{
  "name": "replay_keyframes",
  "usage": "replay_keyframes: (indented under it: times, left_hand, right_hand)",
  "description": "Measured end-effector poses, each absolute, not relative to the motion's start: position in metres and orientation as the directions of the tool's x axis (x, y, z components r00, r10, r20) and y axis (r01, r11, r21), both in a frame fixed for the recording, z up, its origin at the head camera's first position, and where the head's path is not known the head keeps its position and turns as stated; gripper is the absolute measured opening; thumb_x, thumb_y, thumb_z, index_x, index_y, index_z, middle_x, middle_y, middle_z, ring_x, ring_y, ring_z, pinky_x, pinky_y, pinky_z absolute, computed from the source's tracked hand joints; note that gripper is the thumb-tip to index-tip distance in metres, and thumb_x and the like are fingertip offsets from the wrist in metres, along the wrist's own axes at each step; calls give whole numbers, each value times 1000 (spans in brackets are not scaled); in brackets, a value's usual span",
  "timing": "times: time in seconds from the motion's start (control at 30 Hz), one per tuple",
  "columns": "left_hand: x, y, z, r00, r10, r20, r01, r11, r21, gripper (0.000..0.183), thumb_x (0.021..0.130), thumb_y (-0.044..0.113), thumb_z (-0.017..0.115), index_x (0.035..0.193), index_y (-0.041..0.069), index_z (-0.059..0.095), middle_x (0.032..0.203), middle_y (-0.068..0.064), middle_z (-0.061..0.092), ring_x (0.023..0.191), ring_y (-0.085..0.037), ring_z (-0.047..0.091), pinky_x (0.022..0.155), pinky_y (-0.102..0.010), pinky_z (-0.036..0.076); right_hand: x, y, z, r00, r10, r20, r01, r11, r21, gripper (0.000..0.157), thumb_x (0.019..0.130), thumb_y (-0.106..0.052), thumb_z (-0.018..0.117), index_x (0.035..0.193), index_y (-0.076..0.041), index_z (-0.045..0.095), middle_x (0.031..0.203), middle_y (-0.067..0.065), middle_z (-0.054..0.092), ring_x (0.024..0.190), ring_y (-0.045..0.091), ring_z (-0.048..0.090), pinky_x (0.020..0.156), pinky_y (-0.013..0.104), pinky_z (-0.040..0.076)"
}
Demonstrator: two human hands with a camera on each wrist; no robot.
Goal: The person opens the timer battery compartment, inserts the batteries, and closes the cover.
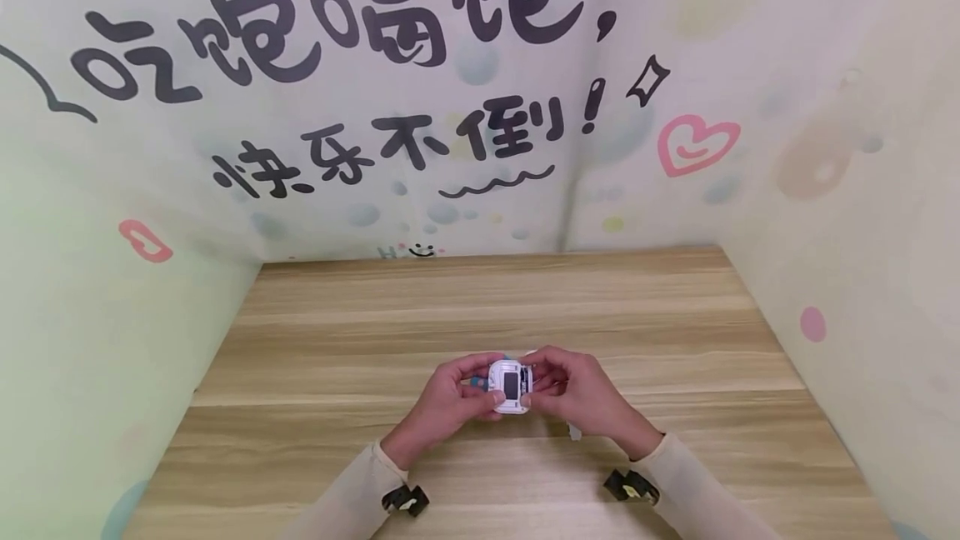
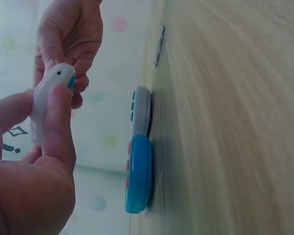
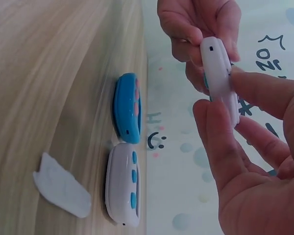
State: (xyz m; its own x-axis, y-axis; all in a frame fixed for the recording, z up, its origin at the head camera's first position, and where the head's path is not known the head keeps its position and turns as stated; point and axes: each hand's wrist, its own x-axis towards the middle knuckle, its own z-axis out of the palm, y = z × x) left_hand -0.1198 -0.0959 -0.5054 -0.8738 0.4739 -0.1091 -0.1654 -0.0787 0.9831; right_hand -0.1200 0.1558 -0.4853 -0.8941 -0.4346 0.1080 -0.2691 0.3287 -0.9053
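A small white, rounded electronic toy [image 1: 512, 386] is held up between both hands. The face turned toward me shows a dark rectangular panel and, on its right side, a narrow dark slot. My left hand [image 1: 452, 394] grips its left side, thumb on the front face and fingers behind. My right hand [image 1: 583, 397] pinches its right edge by the slot with thumb and fingertips. In the left wrist view the toy [image 2: 41, 105] appears edge-on with a small dark hole at its end. A bit of teal shows on its far face.
On the wooden table [image 1: 360, 307] lie a blue toy [image 3: 126, 107] with pink buttons and a white toy [image 3: 121, 181] with teal buttons. Nearer, below my right hand, lies a flat white plastic piece [image 3: 63, 188]. Printed walls [image 1: 480, 215] enclose the table's back and sides.
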Motion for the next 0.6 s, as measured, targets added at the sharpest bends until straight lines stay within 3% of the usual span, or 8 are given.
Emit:
replay_keyframes:
  times: [0.23, 0.37, 0.6]
  left_hand:
    - [-121, -95, -506, -890, 436, -132, -174, -56, 983, 59, 93, -2, 76, 148, 3, 57, 126, -17, 64, 89, -18, 73, 78, -39, 68]
    - [-121, -100, -508, -900, 411, -143, -176, -42, 984, 59, 92, -1, 77, 148, 2, 57, 125, -17, 65, 89, -19, 74, 79, -40, 68]
    - [-120, -113, -511, -914, 371, -162, -188, -36, 981, 61, 92, 0, 78, 149, 2, 56, 125, -19, 64, 93, -20, 74, 80, -40, 68]
  right_hand:
    - [-122, 160, -489, -903, -418, 98, -273, 380, -884, 39, 91, -19, 85, 127, -13, 73, 112, 6, 78, 95, 12, 74, 79, 29, 65]
    - [-122, 170, -491, -905, -416, 85, -278, 429, -859, 33, 93, -19, 83, 123, -10, 73, 110, 10, 76, 94, 11, 71, 77, 28, 63]
    - [-122, 191, -505, -895, -442, 61, -293, 479, -827, 37, 91, -22, 85, 121, -5, 73, 107, 11, 74, 91, 9, 66, 73, 27, 62]
